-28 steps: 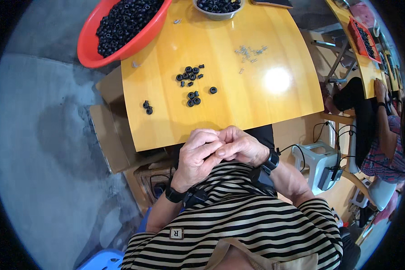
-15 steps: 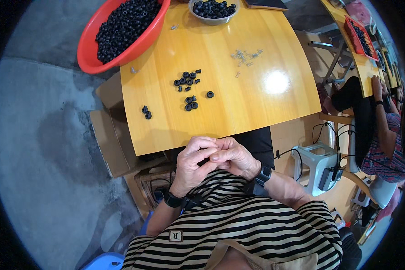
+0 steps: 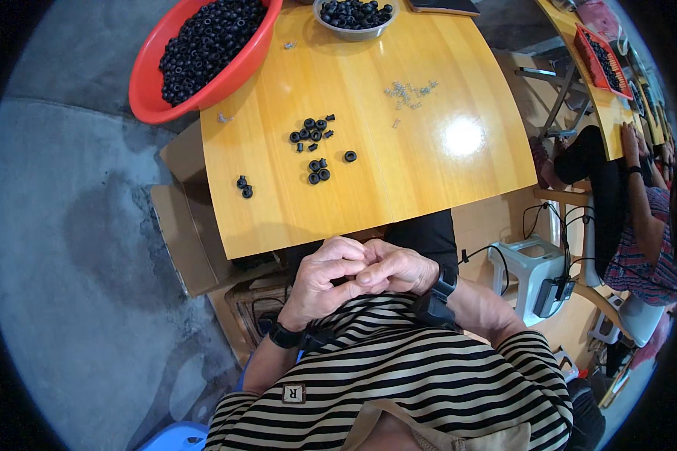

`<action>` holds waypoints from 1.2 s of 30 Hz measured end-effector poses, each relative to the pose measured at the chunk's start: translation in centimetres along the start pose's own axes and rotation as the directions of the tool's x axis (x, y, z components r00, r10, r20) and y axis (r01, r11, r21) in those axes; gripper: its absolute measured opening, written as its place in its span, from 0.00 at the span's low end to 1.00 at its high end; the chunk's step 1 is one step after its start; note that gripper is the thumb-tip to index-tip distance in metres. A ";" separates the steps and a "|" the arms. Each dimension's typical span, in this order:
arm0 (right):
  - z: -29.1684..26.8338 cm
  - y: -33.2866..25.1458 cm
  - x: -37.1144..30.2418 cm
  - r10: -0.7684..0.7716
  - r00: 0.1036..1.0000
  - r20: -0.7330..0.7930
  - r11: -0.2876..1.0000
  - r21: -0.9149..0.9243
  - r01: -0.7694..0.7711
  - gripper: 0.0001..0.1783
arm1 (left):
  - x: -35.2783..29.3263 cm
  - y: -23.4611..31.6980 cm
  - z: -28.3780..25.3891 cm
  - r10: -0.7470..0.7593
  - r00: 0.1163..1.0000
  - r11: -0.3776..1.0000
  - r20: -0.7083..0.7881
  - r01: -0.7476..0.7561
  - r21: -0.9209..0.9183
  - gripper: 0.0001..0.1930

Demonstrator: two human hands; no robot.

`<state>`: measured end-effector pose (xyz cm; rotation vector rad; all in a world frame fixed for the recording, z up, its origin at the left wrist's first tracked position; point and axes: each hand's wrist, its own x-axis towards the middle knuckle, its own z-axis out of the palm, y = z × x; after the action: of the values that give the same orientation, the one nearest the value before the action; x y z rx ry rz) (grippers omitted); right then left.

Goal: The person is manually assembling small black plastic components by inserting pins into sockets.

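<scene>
My left hand point(image 3: 326, 279) and my right hand point(image 3: 400, 268) meet just off the table's near edge, above my lap. Fingers of both are curled and pinched together, fingertips touching. Whatever they hold is hidden behind the fingers. Beyond them on the yellow wooden table point(image 3: 421, 165) lie small black ring-shaped parts point(image 3: 314, 167) in loose groups, some spool-like. A few more black parts point(image 3: 245, 188) sit near the left edge. Farther right is a scatter of tiny clear pieces point(image 3: 408, 94).
A red basin point(image 3: 147, 98) heaped with black parts stands at the far left, and a clear bowl point(image 3: 353, 33) of them at the far edge. Cardboard boxes point(image 3: 184, 240) are left of the table. A white stool point(image 3: 530, 274) with cables and another person point(image 3: 647, 218) are at right.
Both hands have shifted slightly toward my body, and their fingers have closed in more tightly. The parts on the table stay as they were.
</scene>
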<state>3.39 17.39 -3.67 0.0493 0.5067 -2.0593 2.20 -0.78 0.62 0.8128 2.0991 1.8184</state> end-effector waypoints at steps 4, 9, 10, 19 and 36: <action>0.3 -0.1 0.1 -0.018 0.998 -0.066 0.999 0.044 0.021 0.08 | 0.1 0.3 -0.1 -0.021 0.999 0.997 -0.038 0.024 0.073 0.12; 0.1 0.8 0.3 -0.039 0.991 -0.128 0.989 0.138 0.057 0.05 | -0.8 -0.5 0.6 -0.078 0.991 0.991 -0.108 0.089 0.102 0.13; 0.2 1.0 0.3 -0.034 0.991 -0.128 0.989 0.141 0.052 0.05 | -0.9 -0.7 0.5 -0.082 0.990 0.990 -0.111 0.094 0.101 0.13; 0.4 1.3 0.6 -0.093 0.986 -0.138 0.966 0.229 0.123 0.06 | -0.9 -0.9 0.9 -0.095 0.979 0.990 -0.179 0.112 0.088 0.12; 3.9 -3.2 0.3 -0.505 0.799 -0.328 0.685 -0.716 0.139 0.13 | 1.0 0.9 -0.5 -0.035 0.950 0.900 -0.311 0.165 0.404 0.15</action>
<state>1.19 17.10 0.87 0.0752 1.6869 -2.0832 1.37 -0.62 1.71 0.5229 2.7379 1.5212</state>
